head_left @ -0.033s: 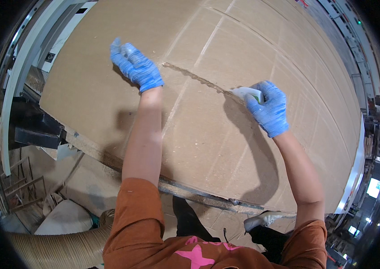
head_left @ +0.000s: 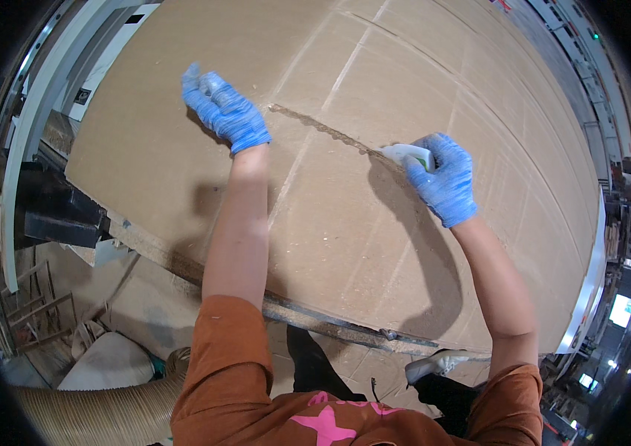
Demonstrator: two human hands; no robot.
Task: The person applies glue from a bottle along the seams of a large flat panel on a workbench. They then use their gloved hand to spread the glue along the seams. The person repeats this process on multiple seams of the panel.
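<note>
Glue bottle (head_left: 407,154) in right hand (head_left: 445,181), cardboard (head_left: 330,223)

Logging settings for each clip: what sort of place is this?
Probably a workshop or factory floor: a large cardboard sheet lies on a workbench, a ribbed extraction hose runs below, and gloved hands apply a wavy glue line.

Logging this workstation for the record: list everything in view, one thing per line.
cardboard sheet: one, brown, large, filling the middle
glue line: one, dark wavy trail on the sheet between the hands
glue bottle: one, white, nozzle on the sheet
hose: one, tan ribbed, lower left
shoe: one, pale, under the sheet's near edge
left hand: blue glove, flat on the sheet
right hand: blue glove, grip closed on the glue bottle
</note>
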